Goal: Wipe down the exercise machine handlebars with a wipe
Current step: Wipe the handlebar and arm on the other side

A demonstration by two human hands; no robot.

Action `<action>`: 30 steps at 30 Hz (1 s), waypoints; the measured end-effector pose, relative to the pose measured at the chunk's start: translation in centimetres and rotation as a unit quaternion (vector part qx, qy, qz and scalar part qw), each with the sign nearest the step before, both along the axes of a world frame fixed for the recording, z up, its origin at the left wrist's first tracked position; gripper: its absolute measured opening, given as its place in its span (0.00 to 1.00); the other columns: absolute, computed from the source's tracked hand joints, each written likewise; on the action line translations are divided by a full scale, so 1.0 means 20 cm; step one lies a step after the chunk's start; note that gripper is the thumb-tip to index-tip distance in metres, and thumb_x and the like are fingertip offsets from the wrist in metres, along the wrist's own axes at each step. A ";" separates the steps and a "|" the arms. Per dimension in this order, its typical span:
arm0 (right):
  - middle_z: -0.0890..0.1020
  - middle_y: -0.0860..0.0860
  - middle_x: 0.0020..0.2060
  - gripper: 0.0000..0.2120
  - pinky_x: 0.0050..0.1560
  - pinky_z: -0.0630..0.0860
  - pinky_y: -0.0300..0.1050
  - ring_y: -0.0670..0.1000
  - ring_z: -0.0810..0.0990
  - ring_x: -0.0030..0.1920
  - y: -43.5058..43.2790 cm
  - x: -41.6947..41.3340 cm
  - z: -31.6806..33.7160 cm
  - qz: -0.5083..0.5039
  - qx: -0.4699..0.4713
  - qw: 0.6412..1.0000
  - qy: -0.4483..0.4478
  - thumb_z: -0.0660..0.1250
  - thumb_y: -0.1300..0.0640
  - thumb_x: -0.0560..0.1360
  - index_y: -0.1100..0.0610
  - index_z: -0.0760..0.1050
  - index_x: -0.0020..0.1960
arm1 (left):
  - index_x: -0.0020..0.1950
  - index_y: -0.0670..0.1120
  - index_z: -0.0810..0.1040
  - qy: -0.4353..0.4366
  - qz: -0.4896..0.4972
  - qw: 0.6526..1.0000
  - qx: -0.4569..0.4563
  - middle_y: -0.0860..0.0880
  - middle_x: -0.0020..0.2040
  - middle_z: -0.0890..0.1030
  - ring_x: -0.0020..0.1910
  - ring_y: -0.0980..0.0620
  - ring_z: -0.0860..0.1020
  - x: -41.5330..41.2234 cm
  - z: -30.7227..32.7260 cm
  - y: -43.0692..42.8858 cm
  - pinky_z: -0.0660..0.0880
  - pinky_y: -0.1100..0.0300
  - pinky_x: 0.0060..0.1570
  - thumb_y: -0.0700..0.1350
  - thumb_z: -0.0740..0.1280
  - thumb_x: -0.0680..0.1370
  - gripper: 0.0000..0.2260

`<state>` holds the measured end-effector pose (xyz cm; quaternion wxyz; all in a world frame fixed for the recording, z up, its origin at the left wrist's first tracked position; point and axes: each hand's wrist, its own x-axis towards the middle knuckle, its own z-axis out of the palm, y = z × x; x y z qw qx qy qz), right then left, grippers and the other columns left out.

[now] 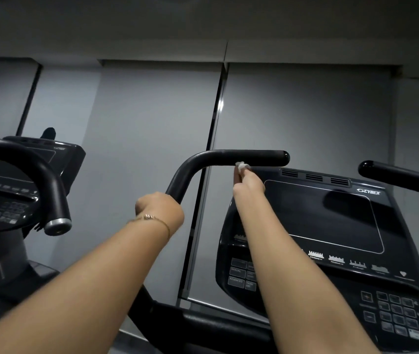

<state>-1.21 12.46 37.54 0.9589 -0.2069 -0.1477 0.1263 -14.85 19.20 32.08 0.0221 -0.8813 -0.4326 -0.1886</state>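
A black curved handlebar [259,157] rises from the machine's frame and runs level to the right, ending in a rounded tip. My left hand [158,206] grips its sloping lower part, a thin bracelet on the wrist. My right hand [248,180] reaches up and pinches a small white wipe [241,165], which is pressed against the underside of the level bar. A second black handlebar [402,176] enters from the right edge, untouched.
The machine's black console [331,226] with a dark screen and keypad sits below and right of the bar. Another exercise machine [19,185] with its own curved grip stands at the left. Grey wall panels fill the background.
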 end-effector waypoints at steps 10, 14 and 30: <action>0.80 0.57 0.31 0.05 0.35 0.80 0.37 0.48 0.80 0.30 0.08 0.06 0.00 0.064 -0.099 0.991 -0.059 0.65 0.72 0.72 0.66 0.74 0.38 | 0.34 0.43 0.66 -0.136 -0.096 0.984 -0.060 0.46 0.32 0.71 0.52 0.41 0.81 -0.02 0.12 0.15 0.77 0.52 0.53 0.45 0.72 0.73 0.16; 0.79 0.60 0.28 0.06 0.35 0.81 0.38 0.52 0.81 0.27 0.15 -0.04 -0.03 0.104 -0.109 0.981 -0.121 0.63 0.76 0.71 0.69 0.73 0.38 | 0.36 0.42 0.65 -0.128 -0.089 0.985 -0.072 0.46 0.32 0.71 0.47 0.42 0.80 -0.02 0.14 0.13 0.76 0.53 0.51 0.45 0.71 0.74 0.16; 0.80 0.58 0.35 0.08 0.40 0.81 0.37 0.49 0.83 0.35 0.22 -0.11 -0.14 0.035 -0.188 0.954 -0.232 0.63 0.74 0.72 0.65 0.73 0.37 | 0.52 0.41 0.74 -0.133 -0.079 0.986 -0.064 0.46 0.32 0.70 0.55 0.43 0.79 0.00 0.11 0.15 0.75 0.53 0.54 0.48 0.71 0.74 0.13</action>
